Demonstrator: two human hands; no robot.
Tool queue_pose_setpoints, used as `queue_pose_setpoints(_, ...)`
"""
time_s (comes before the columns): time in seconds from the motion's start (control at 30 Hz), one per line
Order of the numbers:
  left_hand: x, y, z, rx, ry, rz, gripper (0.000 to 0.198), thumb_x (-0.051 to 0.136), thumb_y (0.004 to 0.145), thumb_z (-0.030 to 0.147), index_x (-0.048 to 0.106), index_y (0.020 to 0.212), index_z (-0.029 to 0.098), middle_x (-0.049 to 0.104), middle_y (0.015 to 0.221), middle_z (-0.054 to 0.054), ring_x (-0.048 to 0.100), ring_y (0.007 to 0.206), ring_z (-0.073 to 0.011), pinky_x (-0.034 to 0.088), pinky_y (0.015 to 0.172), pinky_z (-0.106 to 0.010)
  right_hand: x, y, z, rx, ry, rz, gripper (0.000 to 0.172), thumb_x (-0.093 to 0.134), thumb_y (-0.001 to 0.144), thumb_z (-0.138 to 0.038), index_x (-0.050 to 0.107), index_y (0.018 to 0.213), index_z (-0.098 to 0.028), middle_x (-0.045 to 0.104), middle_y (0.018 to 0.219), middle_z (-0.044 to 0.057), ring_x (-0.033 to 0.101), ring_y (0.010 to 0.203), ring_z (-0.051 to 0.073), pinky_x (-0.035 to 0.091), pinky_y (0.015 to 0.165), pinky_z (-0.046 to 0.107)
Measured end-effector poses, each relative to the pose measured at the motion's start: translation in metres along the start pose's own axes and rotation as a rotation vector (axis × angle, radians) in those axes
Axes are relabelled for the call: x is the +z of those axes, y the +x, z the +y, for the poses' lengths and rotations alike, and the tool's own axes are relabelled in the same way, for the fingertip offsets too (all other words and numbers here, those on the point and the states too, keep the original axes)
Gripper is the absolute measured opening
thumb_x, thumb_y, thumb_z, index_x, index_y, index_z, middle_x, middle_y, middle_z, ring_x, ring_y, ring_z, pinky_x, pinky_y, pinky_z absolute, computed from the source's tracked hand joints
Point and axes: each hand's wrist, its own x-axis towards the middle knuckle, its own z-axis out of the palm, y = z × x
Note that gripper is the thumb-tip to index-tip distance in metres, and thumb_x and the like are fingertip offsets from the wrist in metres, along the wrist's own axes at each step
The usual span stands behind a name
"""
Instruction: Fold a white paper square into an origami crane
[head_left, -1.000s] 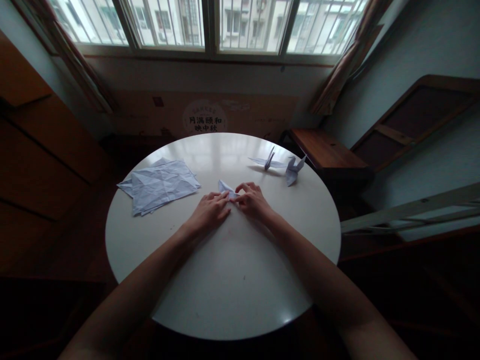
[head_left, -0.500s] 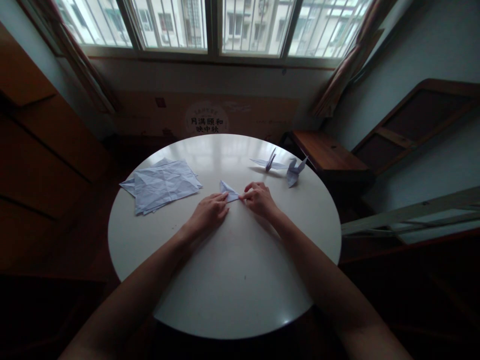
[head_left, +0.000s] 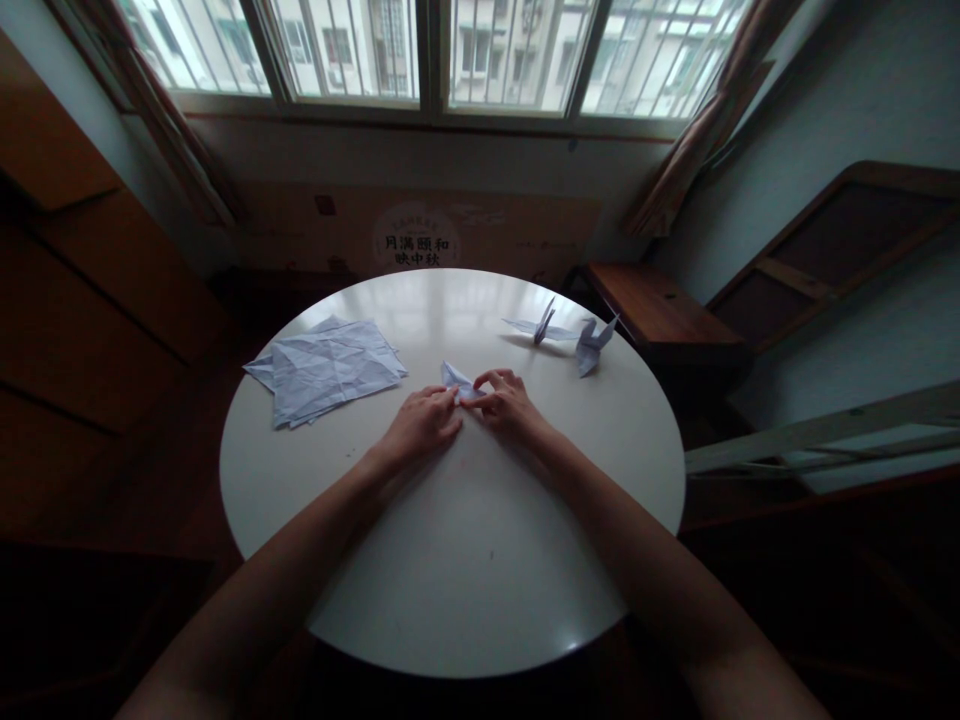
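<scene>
"What's in close?"
"On my screen the left hand [head_left: 423, 424] lies nearly flat, fingertips on one folded paper [head_left: 451, 374]; the right hand [head_left: 510, 404] curls at its edge, whether pinching I can't make out."
"Beyond?"
"I count two paper cranes [head_left: 589, 352], far right on the desk [head_left: 450, 560], and one pile of creased sheets [head_left: 337, 366], left, too overlapped to count."

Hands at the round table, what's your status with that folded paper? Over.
Left-hand grip and right-hand grip touching small, pointed, folded pale paper. Flat creased pale paper sheets left, two pale folded-paper birds right, all apart from both grips.
</scene>
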Motion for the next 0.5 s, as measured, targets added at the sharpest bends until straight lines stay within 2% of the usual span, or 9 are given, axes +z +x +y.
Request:
queue_pose_setpoints(0.17, -0.001, -0.002, 0.000, -0.019, -0.003, -0.014, 0.046, 0.057, 0.088, 0.029, 0.056, 0.130, 0.011, 0.063, 0.126, -0.015, 0.058, 0.119, -0.0249, 0.045, 0.103, -0.036, -0.007, 0.000, 0.009, 0.120, -0.023, 0.014, 0.023, 0.062, 0.087, -0.023, 0.077, 0.098, -0.037, 0.061, 0.116, 0.007, 0.040, 0.114, 0.030, 0.034, 0.092, 0.046)
queue_pose_setpoints(0.3, -0.002, -0.002, 0.005, -0.033, 0.031, -0.016, 0.042, 0.053, 0.090, 0.027, 0.056, 0.128, 0.010, 0.062, 0.128, -0.015, 0.056, 0.122, -0.0237, 0.043, 0.104, -0.033, -0.012, -0.001, 0.015, 0.216, -0.016, 0.008, 0.025, 0.060, 0.088, -0.021, 0.078, 0.095, -0.036, 0.063, 0.114, 0.007, 0.043, 0.113, 0.030, 0.036, 0.091, 0.047)
queue_pose_setpoints(0.5, -0.001, -0.003, 0.009, -0.058, 0.114, -0.021, 0.035, 0.053, 0.090, 0.028, 0.059, 0.121, 0.012, 0.066, 0.120, -0.016, 0.059, 0.116, -0.0256, 0.046, 0.101, -0.037, 0.000, 0.000, 0.024, 0.234, 0.065, 0.093, 0.027, 0.061, 0.084, -0.014, 0.080, 0.087, -0.033, 0.067, 0.100, 0.006, 0.051, 0.101, 0.027, 0.041, 0.088, 0.043)
